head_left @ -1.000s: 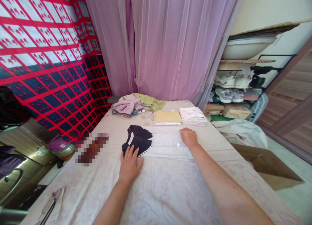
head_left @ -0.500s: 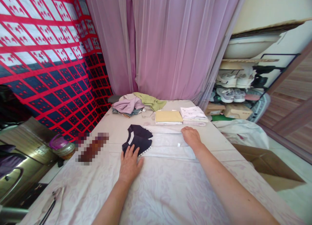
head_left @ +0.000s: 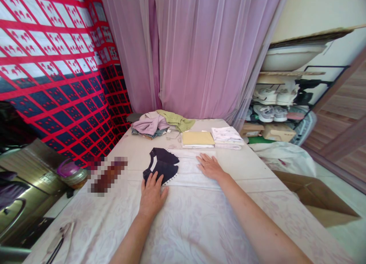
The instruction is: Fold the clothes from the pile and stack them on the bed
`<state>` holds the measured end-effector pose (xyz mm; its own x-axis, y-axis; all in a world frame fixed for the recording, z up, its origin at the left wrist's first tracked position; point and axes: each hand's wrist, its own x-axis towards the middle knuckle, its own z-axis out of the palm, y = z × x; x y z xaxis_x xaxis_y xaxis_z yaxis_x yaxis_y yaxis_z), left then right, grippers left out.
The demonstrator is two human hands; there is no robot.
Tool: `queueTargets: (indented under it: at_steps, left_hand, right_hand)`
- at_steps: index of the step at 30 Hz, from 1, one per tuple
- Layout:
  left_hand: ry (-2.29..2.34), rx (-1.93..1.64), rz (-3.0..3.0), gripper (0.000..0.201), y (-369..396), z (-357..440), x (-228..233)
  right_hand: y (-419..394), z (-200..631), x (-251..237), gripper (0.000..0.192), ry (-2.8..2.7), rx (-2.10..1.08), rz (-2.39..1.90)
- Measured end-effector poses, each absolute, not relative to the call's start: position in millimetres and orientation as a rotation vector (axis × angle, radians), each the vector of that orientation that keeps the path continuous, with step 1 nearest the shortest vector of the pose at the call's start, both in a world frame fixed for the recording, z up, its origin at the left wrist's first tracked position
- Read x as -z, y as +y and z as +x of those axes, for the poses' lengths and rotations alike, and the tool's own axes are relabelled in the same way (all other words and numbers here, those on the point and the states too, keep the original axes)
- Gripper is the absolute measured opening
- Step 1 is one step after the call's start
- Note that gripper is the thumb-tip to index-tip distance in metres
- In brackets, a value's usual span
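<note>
Left hand [head_left: 151,195] lies flat and open, palm down, fingertips just touching the near edge of the dark navy part of a garment [head_left: 162,165] with white trim. Right hand [head_left: 210,166] also flat and spread, gripping nothing, pressed on the pale folded part of the same garment [head_left: 188,168]. The garment lies between the two hands and slightly beyond them, flat on the tabletop [head_left: 200,226], which carries a pale floral cloth.

Beyond the right hand: a folded yellow piece [head_left: 198,138] on a thin stack, and just right of it a folded white printed stack [head_left: 226,134]. Beyond the left hand: a loose heap of clothes [head_left: 160,123], lilac, green and denim mixed. Nothing lies between the hands and these piles.

Left of the left hand, a blurred-out patch [head_left: 108,174]; past it, off the tabletop edge, a lidded container [head_left: 72,173]. Near left corner: a dark-handled tool [head_left: 58,241], kind unclear.

Right of the right arm, on the floor: an open cardboard box [head_left: 314,199], and a shoe rack [head_left: 280,103] further back. Pink curtain [head_left: 200,50] behind; red-and-navy patterned fabric [head_left: 51,65] at left.
</note>
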<state>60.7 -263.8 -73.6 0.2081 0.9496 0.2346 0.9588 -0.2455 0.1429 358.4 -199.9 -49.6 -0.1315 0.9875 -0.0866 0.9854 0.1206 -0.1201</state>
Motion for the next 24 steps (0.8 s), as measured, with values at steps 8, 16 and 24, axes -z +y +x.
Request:
queueTargets:
  at_steps: [8, 16, 24]
  left_hand:
    - [-1.889, 0.469, -2.419, 0.05, -263, 60, 77]
    - [-1.867, 0.496, -2.439, 0.05, -261, 57, 81]
    - [-1.887, 0.513, -2.405, 0.049, -263, 61, 76]
  right_hand:
    - [-181, 336, 43, 0.057, -2.238, -0.213, -2.101]
    - [-170, 333, 57, 0.052, -2.215, -0.375, -2.055]
    - [-206, 406, 38, 0.036, -1.959, -0.273, -2.15]
